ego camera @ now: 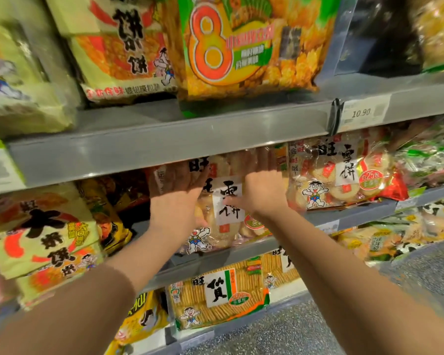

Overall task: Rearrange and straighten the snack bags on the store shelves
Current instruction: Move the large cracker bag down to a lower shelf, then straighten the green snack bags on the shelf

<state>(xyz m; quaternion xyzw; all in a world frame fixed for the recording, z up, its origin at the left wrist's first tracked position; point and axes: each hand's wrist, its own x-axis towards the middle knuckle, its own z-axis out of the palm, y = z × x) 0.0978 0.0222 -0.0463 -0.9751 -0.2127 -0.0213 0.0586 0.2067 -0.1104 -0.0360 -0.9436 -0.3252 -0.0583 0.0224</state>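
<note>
Snack bag [230,217] (clear, white label, rice crackers inside) sits directly under the grey shelf rail [164,139], front facing me, base on the shelf one level below the rail. Both of my hands are on it.

Left hand [176,201]: flat on the bag's left half, fingers straight and pointing up toward the rail, thumb out low across the bag front.

Right hand [260,190]: flat on the right half, fingers straight up, thumb stretched left over the white label.

Neither hand wraps anything. Fingertips blur out just under the rail, so can't tell if they hook the bag's top edge.

Same-type bag [344,172]: below the rail, right of my hands, tilted. Big-8 bag [231,47], yellow-green: stands above the rail. Price tag [362,112] reading 10.90: on the rail, toward its right end. Green-stripe cracker bag [221,293]: two levels below the rail.
</note>
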